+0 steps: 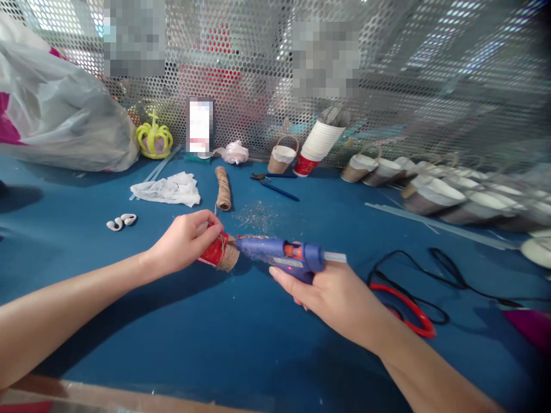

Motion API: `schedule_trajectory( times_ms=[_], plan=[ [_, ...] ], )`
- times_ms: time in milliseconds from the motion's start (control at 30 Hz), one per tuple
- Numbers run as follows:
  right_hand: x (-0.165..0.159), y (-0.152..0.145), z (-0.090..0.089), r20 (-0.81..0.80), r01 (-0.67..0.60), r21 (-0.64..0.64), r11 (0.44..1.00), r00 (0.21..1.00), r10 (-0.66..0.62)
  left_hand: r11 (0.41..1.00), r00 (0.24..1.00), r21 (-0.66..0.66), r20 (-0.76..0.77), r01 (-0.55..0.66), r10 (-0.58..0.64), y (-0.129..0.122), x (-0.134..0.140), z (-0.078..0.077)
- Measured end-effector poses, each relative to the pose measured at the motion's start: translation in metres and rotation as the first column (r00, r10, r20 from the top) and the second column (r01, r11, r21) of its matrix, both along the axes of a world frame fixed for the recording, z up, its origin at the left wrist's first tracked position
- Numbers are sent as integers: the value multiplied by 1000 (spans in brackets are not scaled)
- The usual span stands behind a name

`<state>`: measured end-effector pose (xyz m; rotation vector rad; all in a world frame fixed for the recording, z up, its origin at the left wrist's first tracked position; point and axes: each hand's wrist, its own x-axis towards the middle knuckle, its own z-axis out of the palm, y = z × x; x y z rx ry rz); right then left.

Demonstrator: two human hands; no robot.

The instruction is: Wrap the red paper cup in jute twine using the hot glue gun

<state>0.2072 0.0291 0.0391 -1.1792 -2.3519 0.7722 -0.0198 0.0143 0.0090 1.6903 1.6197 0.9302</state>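
While pinching red cup (pixel 210 254) with fingers of left hand (pixel 187 240), gripped blue glue gun (pixel 267 250) in right hand (pixel 338 298), well inside front edge of desk (pixel 215 344).

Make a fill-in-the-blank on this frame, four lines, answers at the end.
1. The right hand grips a ____ by its handle.
2. The left hand holds a cup partly wrapped in twine; its unwrapped part is mainly ____.
3. The crown beside the plastic bag has ____ arches.
4. The pliers lie open, their handles coloured ____.

Missing words: glue gun; red; yellow; blue.
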Motion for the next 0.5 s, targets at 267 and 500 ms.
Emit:
schedule_trajectory(
  times_ms=[267,500],
  plan=[
    [0,-1,1,38,-32,-12,999,999,33,1000,1000,-8,0,-9,9,1,-1,-1],
    [2,-4,-2,-13,-65,-3,998,998,65,1000,1000,-6,-20,-20,20,0,1,2]
  ],
)
